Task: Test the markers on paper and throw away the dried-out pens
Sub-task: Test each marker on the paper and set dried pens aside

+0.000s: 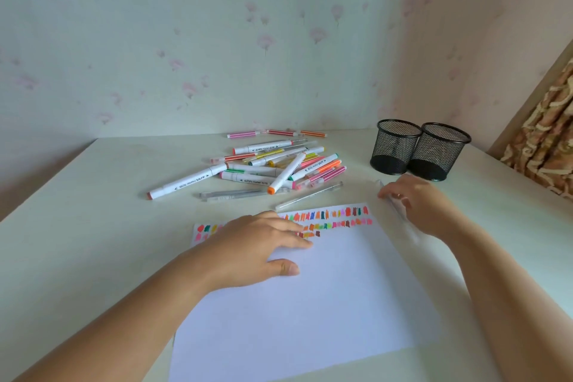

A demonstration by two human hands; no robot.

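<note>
White rectangular paper sheet [325,304] is lying near, the left hand [257,245] pressing flat, steadying it for swatches. Just right, the right hand [424,205] is gripping a clear plastic pen [398,209] in curled fingers, near 2 black mesh cups [393,149].

The swatch rows [335,219] on the paper [310,304] are covered along a stretch left of centre by the left hand [260,245]. The right hand [421,205], right of centre, is blurred. The clear pen [400,211] beneath it is partly hidden, and a grip cannot be confirmed. Lettering on the marker heap [273,164] is too small to be read, and its lower pens are overlapped. The curtain [545,146] is cut off by the right edge, and both forearms by the lower edge.
</note>
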